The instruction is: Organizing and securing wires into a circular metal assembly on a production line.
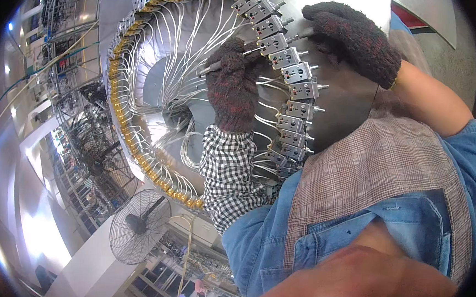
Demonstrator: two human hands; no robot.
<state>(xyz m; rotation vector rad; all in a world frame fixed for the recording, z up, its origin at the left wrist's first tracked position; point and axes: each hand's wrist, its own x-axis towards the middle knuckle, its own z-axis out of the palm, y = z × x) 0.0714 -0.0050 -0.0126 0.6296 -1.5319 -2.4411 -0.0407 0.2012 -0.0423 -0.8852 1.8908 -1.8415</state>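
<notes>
My left hand [232, 90], in a dark knitted glove, is closed around a slim grey rod-shaped tool [213, 68]. A thin metal shaft [253, 51] shows on the hand's other side, pointing to a metal block [272, 43] on the ring. Outside the ring my right hand [358, 44], also gloved, pinches a thin grey rod [302, 36] directed at the same block from the opposite side. Where the rod meets the block is too small to tell. More silver blocks [303, 89] with threaded studs sit side by side along the round metal plate's edge.
White wires [171, 83] run from the plate's middle to the blocks. Gold-coloured fittings [124, 116] line the left rim. A stand fan [140, 225] is at the lower left, near metal racks [74, 43]. A pale panel [432, 16] lies at upper right.
</notes>
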